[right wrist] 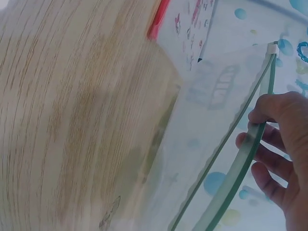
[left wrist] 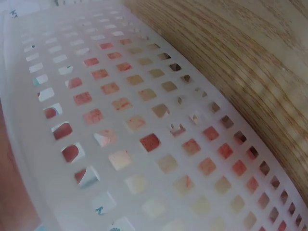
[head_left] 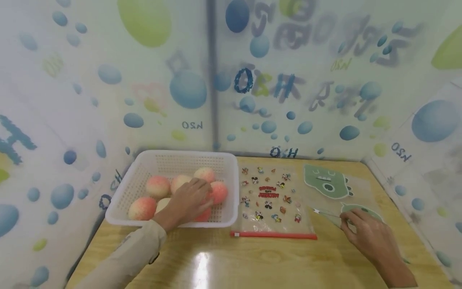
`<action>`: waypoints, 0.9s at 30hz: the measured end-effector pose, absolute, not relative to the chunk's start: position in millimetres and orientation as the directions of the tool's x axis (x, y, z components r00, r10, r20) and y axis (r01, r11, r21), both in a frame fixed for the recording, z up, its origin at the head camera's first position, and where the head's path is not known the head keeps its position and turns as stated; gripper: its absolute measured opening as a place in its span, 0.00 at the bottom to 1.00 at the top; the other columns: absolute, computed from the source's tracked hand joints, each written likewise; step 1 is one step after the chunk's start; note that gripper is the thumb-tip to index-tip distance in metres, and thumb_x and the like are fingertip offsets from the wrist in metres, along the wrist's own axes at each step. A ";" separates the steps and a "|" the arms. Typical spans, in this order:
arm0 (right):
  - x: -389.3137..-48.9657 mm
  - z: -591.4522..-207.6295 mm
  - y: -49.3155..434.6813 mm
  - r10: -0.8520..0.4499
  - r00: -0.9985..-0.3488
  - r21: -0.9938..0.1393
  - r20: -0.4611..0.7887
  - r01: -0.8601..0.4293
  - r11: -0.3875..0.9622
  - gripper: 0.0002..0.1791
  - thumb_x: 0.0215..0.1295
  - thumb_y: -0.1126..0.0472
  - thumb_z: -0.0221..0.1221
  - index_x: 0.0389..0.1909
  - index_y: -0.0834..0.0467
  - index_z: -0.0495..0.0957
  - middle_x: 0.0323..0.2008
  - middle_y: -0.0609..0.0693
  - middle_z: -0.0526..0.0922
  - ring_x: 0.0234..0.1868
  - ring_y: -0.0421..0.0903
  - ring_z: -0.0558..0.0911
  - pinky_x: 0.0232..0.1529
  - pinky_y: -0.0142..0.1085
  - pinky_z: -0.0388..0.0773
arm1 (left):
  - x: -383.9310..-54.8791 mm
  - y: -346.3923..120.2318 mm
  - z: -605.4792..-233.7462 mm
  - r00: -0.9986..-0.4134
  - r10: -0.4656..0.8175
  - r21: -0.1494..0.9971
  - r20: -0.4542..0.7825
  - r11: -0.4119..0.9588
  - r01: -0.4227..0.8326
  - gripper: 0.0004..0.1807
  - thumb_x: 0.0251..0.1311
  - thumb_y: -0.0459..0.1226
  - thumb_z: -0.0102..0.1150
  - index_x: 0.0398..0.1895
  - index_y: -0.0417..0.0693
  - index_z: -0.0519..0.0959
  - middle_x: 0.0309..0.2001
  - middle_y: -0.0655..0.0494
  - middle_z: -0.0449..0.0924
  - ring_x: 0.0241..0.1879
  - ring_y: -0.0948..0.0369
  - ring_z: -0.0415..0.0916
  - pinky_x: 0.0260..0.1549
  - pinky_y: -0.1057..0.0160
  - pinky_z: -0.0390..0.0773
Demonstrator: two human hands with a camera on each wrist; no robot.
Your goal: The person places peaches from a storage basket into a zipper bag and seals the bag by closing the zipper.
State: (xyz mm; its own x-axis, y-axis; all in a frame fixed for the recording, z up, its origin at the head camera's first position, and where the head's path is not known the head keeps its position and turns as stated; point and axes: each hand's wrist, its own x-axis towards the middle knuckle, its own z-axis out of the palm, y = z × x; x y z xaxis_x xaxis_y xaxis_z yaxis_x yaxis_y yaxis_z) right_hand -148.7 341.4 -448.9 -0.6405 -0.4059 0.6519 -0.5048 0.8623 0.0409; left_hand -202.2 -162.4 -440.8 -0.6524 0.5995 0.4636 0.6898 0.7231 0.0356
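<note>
In the head view my left hand (head_left: 189, 198) reaches into the white basket (head_left: 236, 188), its fingers bent over the red-and-cream peaches (head_left: 218, 192) on the right side. The fingertips are partly hidden among the fruit; I cannot tell whether they hold one. Through the basket wall (left wrist: 19, 144) the left wrist view shows patches of peach. My right hand (head_left: 373, 237) pinches the green zip edge (right wrist: 248, 154) of a clear bag with green cartoon animals (head_left: 325, 180). The two zip strips stand apart, with a white slider (right wrist: 273, 49) at the far end.
A second clear bag, with cartoon prints and a red zip (head_left: 274, 235), lies flat between the basket and the green bag. All stand on a wooden table (head_left: 252, 265). Walls covered in bubble-print sheeting (head_left: 267, 80) rise behind and on both sides.
</note>
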 end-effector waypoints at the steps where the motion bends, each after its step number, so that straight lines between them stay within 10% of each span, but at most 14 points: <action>1: -148.8 -449.0 339.9 -0.410 -0.635 0.047 0.654 -0.507 0.860 0.28 0.71 0.45 0.41 0.27 0.56 0.83 0.29 0.48 0.82 0.19 0.45 0.76 0.14 0.41 0.70 | -202.2 -161.2 -440.6 -0.651 0.600 0.037 0.466 0.722 0.691 0.12 0.59 0.40 0.67 0.40 0.42 0.78 0.42 0.51 0.79 0.49 0.49 0.76 0.44 0.51 0.79; 18: -143.2 -457.9 303.5 -0.439 -0.624 0.019 0.647 -0.562 0.827 0.20 0.66 0.51 0.46 0.27 0.55 0.83 0.27 0.43 0.79 0.19 0.39 0.73 0.14 0.36 0.69 | -195.6 -124.8 -428.2 -0.765 0.547 0.198 0.339 0.754 0.627 0.18 0.67 0.43 0.58 0.54 0.43 0.80 0.51 0.49 0.81 0.54 0.51 0.76 0.54 0.49 0.75; 27: -141.1 -456.0 284.7 -0.429 -0.655 -0.020 0.623 -0.562 0.827 0.07 0.47 0.62 0.61 0.29 0.57 0.84 0.27 0.44 0.80 0.19 0.38 0.72 0.15 0.37 0.70 | -188.1 -102.0 -424.9 -0.752 0.555 0.165 0.356 0.754 0.635 0.20 0.70 0.45 0.55 0.59 0.44 0.77 0.62 0.49 0.74 0.66 0.49 0.66 0.67 0.46 0.62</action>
State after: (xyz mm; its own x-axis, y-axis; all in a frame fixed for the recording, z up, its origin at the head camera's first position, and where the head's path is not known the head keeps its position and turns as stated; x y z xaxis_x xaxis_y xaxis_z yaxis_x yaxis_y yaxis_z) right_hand -141.1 284.7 -456.0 -0.6545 -0.4290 0.6225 -0.5616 0.8271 -0.0205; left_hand -188.1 -102.0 -424.9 -0.7517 0.5552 0.3560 0.6354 0.7543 0.1651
